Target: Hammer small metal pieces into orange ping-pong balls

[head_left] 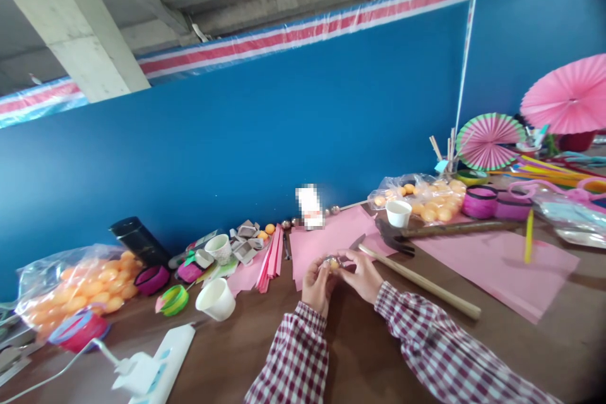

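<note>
Both of my hands meet over the brown table, fingertips pinching a small shiny ball [332, 262] with a metallic, yellowish look. My left hand [316, 283] closes on it from the left, and my right hand [362, 275] from the right. The fingers cover part of the ball, so its details are hard to make out. Just beyond my hands lies a pink paper sheet [307, 254]. Beside my right hand rests a tool with a wooden handle [426, 284]. Several similar shiny balls [336, 209] sit along the blue partition.
Left stand white paper cups [216, 298], a bag of orange balls [95, 284], a black cylinder [139, 242] and a power strip [163, 366]. A dark-headed tool [395, 238], another ball bag [438, 199], pink sheets [502, 265] and paper fans [491, 142] lie right.
</note>
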`<action>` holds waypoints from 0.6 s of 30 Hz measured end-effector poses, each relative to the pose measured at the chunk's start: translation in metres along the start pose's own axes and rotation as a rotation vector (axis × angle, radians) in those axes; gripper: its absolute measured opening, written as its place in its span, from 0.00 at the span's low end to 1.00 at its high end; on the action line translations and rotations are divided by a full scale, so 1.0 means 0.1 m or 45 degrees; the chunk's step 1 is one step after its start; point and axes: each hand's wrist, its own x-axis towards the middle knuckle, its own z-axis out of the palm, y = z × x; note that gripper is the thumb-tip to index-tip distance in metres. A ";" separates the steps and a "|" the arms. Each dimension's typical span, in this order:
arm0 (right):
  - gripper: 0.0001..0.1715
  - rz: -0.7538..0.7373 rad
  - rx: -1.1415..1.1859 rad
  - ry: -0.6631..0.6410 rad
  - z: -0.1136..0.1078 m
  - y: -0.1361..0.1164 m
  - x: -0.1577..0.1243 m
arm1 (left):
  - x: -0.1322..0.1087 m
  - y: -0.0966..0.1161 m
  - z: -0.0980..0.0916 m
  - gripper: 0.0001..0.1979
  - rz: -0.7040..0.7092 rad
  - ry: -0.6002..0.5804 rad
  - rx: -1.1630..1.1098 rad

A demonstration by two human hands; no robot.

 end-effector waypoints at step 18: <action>0.22 -0.027 0.004 -0.043 0.01 -0.03 -0.01 | 0.03 -0.01 -0.03 0.13 -0.020 -0.062 -0.080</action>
